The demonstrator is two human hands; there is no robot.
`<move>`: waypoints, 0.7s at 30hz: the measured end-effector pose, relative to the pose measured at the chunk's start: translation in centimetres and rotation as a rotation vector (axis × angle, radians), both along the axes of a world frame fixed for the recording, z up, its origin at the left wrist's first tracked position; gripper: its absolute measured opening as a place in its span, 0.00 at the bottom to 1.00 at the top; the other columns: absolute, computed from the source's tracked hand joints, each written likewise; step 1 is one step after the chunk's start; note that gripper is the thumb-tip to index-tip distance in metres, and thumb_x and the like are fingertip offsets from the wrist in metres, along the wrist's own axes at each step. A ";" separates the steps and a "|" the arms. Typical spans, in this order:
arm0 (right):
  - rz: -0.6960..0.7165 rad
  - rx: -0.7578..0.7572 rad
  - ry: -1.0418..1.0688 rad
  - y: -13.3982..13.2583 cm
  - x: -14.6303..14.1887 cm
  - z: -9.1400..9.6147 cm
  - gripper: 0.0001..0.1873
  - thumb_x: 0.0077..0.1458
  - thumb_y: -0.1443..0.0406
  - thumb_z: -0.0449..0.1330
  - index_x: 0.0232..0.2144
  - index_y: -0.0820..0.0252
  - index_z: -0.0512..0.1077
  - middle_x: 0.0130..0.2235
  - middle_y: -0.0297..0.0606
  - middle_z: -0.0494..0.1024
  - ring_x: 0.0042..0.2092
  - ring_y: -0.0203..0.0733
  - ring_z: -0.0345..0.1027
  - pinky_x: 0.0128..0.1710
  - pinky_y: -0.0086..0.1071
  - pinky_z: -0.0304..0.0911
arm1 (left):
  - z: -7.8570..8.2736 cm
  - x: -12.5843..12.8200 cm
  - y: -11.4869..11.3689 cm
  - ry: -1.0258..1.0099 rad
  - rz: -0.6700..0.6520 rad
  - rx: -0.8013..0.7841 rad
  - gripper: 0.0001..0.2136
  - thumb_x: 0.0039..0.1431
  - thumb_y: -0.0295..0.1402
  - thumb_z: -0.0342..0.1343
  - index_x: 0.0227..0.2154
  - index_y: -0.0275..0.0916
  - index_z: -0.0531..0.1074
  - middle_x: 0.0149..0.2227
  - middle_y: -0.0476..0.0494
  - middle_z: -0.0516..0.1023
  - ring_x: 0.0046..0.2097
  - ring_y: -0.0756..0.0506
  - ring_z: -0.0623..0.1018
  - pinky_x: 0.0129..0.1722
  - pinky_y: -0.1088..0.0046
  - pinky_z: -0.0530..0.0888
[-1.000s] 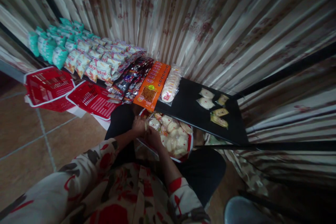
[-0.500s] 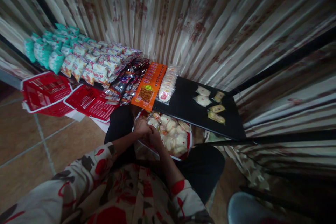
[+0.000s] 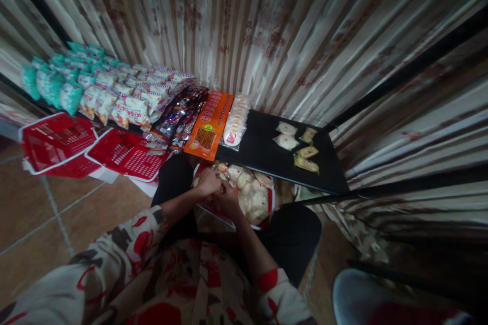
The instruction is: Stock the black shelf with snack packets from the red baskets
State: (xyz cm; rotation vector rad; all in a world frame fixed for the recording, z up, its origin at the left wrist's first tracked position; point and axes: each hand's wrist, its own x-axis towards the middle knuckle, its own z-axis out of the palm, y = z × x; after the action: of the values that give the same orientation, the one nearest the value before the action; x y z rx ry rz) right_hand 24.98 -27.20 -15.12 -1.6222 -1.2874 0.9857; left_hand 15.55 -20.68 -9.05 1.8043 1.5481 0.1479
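Note:
My left hand (image 3: 209,183) and my right hand (image 3: 227,200) meet over the left part of a red basket (image 3: 273,198) between my knees. Both hands are closed, their fingers drawn together and touching. Whatever lies between them, if anything, is hidden. Under and beside them, the basket is filled with round white wrapped crackers (image 3: 253,198). On the black shelf board (image 3: 259,137) just beyond the basket, two white wrapped crackers (image 3: 286,134) lie near several small yellow packets (image 3: 307,157).
Along the shelf to the left stand a row of white cracker packs (image 3: 234,129), an orange snack bag (image 3: 209,127), dark shiny packets (image 3: 183,117), white snack bags (image 3: 129,96) and teal bags (image 3: 57,81). Red baskets (image 3: 125,152) sit on the tiled floor. A pleated curtain (image 3: 236,25) hangs behind.
The camera view has shifted slightly, so the shelf goods appear further left. My hands stay together over the basket, with little visible movement.

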 end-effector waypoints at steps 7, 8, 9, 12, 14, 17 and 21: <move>-0.025 0.020 0.050 -0.6 2.8 0.3 0.18 0.52 0.57 0.52 0.41 0.59 0.72 0.40 0.39 0.77 0.41 0.43 0.70 0.45 0.36 0.63 | 0.2 1.1 0.1 -0.097 -0.050 0.001 0.13 0.55 0.27 0.50 0.39 0.38 0.77 0.43 0.43 0.79 0.43 0.47 0.76 0.42 0.77 0.69; -0.040 0.017 0.049 -0.7 3.2 0.2 0.19 0.52 0.56 0.52 0.41 0.59 0.72 0.41 0.39 0.77 0.42 0.43 0.70 0.46 0.37 0.63 | 0.0 1.3 0.1 -0.113 -0.060 0.004 0.13 0.55 0.27 0.50 0.40 0.38 0.76 0.43 0.43 0.78 0.43 0.47 0.76 0.42 0.77 0.69; -0.057 0.009 0.045 -0.8 3.6 0.1 0.19 0.52 0.56 0.51 0.42 0.58 0.72 0.41 0.39 0.77 0.43 0.44 0.70 0.47 0.37 0.62 | -0.2 1.5 0.0 -0.130 -0.070 0.006 0.13 0.55 0.27 0.50 0.41 0.38 0.76 0.44 0.44 0.78 0.44 0.48 0.76 0.43 0.78 0.69; -0.102 -0.026 0.028 -1.0 4.3 -0.2 0.19 0.53 0.55 0.50 0.42 0.57 0.72 0.40 0.37 0.78 0.41 0.43 0.70 0.46 0.37 0.63 | -0.8 1.7 0.0 -0.169 -0.088 0.011 0.15 0.53 0.25 0.51 0.43 0.39 0.75 0.45 0.46 0.77 0.45 0.48 0.75 0.45 0.78 0.69; -0.122 -0.041 0.028 -1.2 4.4 -0.4 0.19 0.54 0.55 0.50 0.42 0.57 0.71 0.38 0.37 0.78 0.39 0.43 0.70 0.43 0.36 0.64 | -1.1 1.8 0.0 -0.180 -0.086 0.010 0.16 0.52 0.23 0.52 0.44 0.40 0.74 0.45 0.47 0.77 0.44 0.48 0.75 0.45 0.77 0.69; -0.155 -0.068 0.042 -1.3 4.4 -0.5 0.19 0.54 0.54 0.49 0.40 0.58 0.72 0.34 0.36 0.78 0.35 0.42 0.70 0.36 0.33 0.65 | -1.5 1.8 0.0 -0.185 -0.073 0.001 0.18 0.51 0.22 0.52 0.46 0.40 0.73 0.44 0.48 0.78 0.43 0.48 0.76 0.44 0.77 0.70; -0.241 -0.061 0.117 -1.5 4.3 -0.7 0.20 0.54 0.53 0.48 0.37 0.58 0.72 0.30 0.37 0.77 0.31 0.41 0.69 0.31 0.31 0.65 | -1.8 1.9 0.0 -0.193 -0.049 0.008 0.19 0.52 0.21 0.50 0.46 0.40 0.72 0.44 0.47 0.77 0.44 0.49 0.75 0.45 0.77 0.70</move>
State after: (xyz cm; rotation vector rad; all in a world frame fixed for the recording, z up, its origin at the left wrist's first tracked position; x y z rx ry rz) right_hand 29.29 -28.66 -15.79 -1.6941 -0.9664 0.9621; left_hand 17.43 -20.66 -10.89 1.7762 1.3689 0.2961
